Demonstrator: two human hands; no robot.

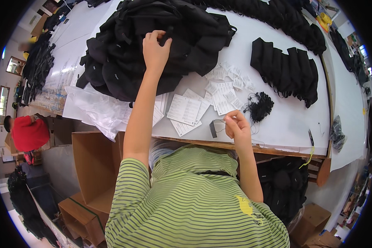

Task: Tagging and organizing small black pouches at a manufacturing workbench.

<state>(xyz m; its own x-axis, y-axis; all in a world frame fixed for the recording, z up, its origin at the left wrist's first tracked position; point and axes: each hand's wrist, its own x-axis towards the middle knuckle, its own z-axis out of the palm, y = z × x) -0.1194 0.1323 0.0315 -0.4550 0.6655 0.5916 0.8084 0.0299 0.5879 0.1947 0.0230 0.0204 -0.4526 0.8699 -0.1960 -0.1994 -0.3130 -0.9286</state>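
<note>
A large heap of black garments or bags with small pale marks lies at the far middle of the table. My left hand reaches onto it, fingers and thumb curled around a fold of the black fabric. Closer to me, my right hand pinches a thin dark string. A small black hang tag hangs from that string, left of the fingers. Just beyond my right hand lies a tangled bunch of black strings. White printed sheets and several small white labels lie between the heap and me.
Crumpled clear plastic covers the near left table edge. Folded black items stand in a row at right, with more behind. Small scissors lie near the right corner. Cardboard boxes stand below. A person in red is at far left.
</note>
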